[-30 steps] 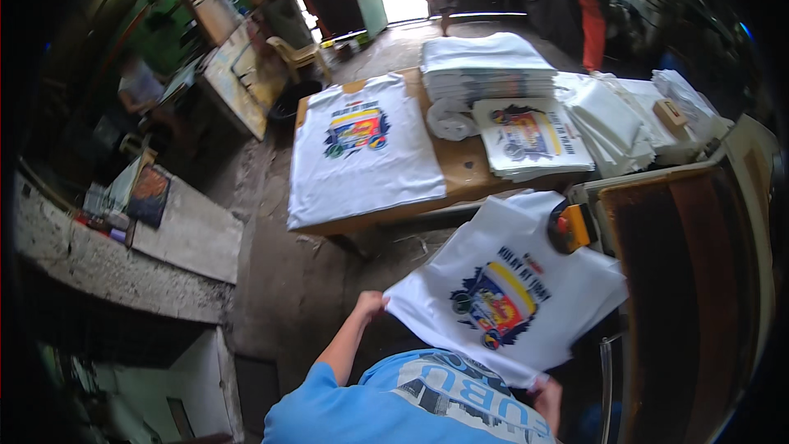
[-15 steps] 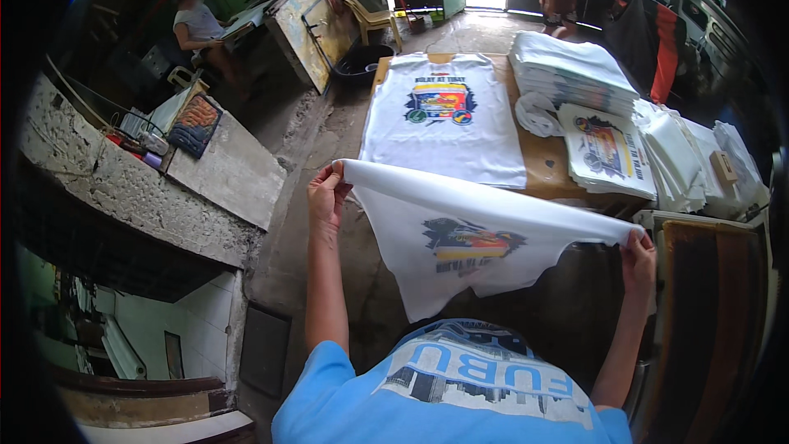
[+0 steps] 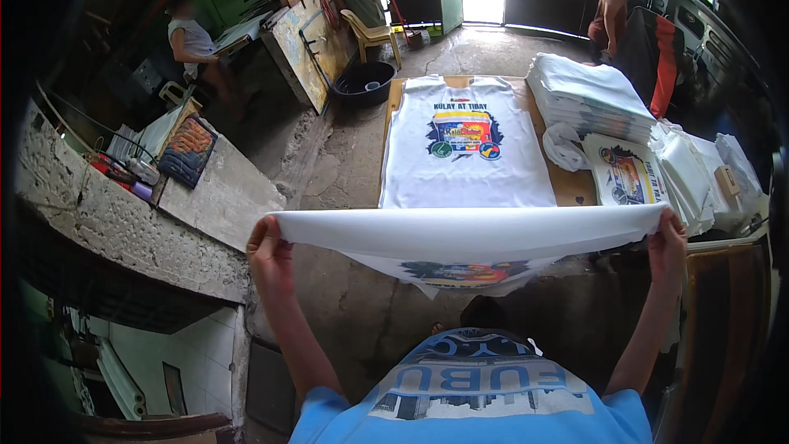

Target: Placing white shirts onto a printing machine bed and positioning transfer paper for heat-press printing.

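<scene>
Workshop, concrete floor (image 3: pixel 353 164); table (image 3: pixel 575 189) carries printed shirt (image 3: pixel 464 148), shirt stack (image 3: pixel 588 99). Black tub (image 3: pixel 363 84) contents unclear. We pinch tee (image 3: pixel 468 234) taut: left hand (image 3: pixel 267 245), right hand (image 3: pixel 667 240).

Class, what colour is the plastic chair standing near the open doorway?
The plastic chair is pale yellow, seen in the head view, the only one.

The held shirt (image 3: pixel 468 238) folds over itself, so most of its print is hidden; only a strip shows beneath the fold. The fingertips of the left hand (image 3: pixel 267 251) and right hand (image 3: pixel 667 240) vanish behind the cloth. The shirt also covers the near edge of the counter (image 3: pixel 575 185). The stack (image 3: pixel 588 99) hides what lies behind it. Far right, the bundles (image 3: pixel 699 173) blur into the dark rim.
</scene>
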`<state>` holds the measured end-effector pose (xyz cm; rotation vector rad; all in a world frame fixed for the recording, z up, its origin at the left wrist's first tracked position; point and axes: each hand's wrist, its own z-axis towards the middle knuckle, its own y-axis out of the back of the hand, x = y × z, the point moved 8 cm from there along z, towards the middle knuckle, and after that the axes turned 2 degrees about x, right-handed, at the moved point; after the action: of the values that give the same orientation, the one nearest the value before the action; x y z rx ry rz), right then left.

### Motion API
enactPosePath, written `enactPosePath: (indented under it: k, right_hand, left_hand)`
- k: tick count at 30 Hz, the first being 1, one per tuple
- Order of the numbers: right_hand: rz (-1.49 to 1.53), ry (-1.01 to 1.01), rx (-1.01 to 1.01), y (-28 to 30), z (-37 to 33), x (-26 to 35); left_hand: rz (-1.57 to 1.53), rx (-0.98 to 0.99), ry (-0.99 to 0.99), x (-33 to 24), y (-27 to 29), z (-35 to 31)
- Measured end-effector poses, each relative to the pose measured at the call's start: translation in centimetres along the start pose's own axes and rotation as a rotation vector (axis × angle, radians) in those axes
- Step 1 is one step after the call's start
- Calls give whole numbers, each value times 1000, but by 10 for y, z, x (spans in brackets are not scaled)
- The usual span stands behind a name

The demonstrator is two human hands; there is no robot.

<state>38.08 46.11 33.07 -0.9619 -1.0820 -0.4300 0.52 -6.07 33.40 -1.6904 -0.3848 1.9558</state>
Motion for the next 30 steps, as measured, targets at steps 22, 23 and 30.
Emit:
enactPosePath:
  k: [22, 23, 30]
  right_hand:
    - [-25, 467, 360, -192, 366, 55]
    - [-70, 431, 325, -185, 366, 47]
    - [-253, 105, 134, -102, 346, -99]
  left_hand:
    - [-142, 345, -317, 29, -236, 367]
    - [-119, 340, -313, 33, -234, 363]
    - [110, 179, -55, 157, -150, 310]
